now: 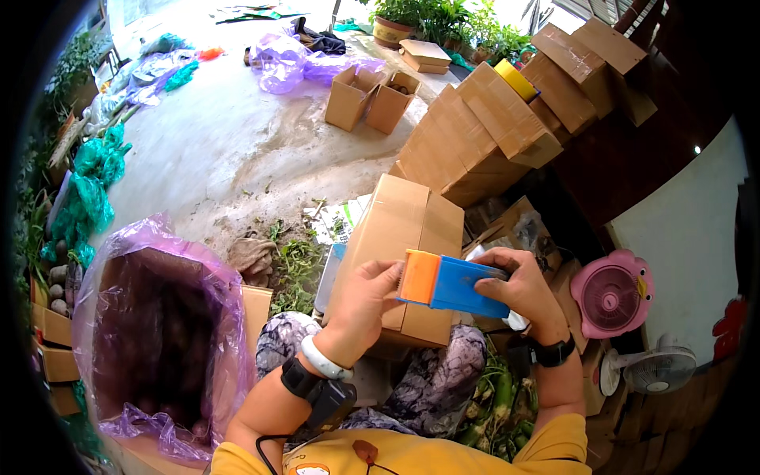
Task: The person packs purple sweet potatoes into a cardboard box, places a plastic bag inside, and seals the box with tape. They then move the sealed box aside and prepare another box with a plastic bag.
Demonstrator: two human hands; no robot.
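A blue and orange tape dispenser (454, 282) is held over a closed cardboard box (404, 225) that stands before my knees. My right hand (519, 285) grips the dispenser's blue end between thumb and fingers. At its orange end, my left hand (368, 300) has thumb and fingertips pinched by the toothed edge; whether they hold a tape end cannot be made out. A seam runs across the box top.
At the left stands an open box lined with purple plastic (237, 332), with dark round produce inside. Stacked cartons (451, 142) rise beyond the box. Green stalks (502, 392) lie by my right knee. A pink fan (611, 294) and a white fan (659, 368) are at the right.
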